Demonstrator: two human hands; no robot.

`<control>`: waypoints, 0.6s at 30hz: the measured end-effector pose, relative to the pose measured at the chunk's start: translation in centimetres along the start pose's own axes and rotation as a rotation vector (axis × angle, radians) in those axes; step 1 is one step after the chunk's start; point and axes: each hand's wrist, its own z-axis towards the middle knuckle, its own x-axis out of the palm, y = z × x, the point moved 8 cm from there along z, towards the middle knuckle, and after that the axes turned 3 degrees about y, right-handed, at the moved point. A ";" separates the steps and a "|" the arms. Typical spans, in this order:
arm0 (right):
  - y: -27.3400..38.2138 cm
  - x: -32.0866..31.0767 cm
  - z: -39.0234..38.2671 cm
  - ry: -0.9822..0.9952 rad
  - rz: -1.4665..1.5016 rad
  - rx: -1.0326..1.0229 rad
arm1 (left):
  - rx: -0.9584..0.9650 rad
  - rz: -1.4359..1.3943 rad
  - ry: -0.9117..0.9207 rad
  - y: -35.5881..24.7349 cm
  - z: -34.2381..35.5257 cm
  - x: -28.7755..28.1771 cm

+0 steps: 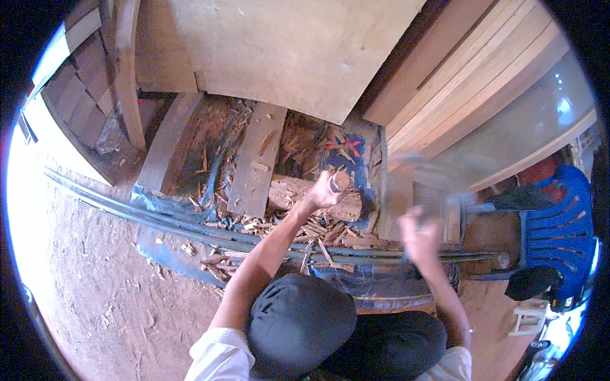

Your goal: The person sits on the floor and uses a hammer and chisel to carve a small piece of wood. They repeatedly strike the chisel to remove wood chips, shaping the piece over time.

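My left hand (326, 192) is closed around a short piece of wood (343, 181) whose pale round end faces up. It holds this piece over a thick log (311, 198) lying crosswise among chips. To the right, my right hand (422, 236) is raised and wrapped round the handle of a swinging hand tool (432, 181). Motion smears the tool's head into a grey streak, so its exact kind cannot be made out. Split wood chips (318, 228) lie thickly below and around the log.
A plank (257, 159) lies left of the log. Dark pipes (210, 235) run across in front of my knees. A large plywood sheet (273, 51) stands at the back, with stacked boards (470, 76) at the right. A blue plastic chair (559, 222) stands far right.
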 end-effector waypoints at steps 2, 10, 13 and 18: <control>-0.2 4.2 1.2 0.062 -0.439 -0.175 | 0.025 -0.079 0.018 0.6 -0.2 0.5; -1.2 1.4 -0.8 0.211 0.437 0.275 | -0.121 0.052 0.165 2.8 0.8 1.1; 2.5 -1.8 -1.3 0.111 0.493 0.209 | -0.129 0.107 0.202 2.4 0.7 1.1; 5.7 -7.4 -1.5 -0.196 0.745 -0.117 | 0.054 0.076 0.002 0.6 0.8 0.3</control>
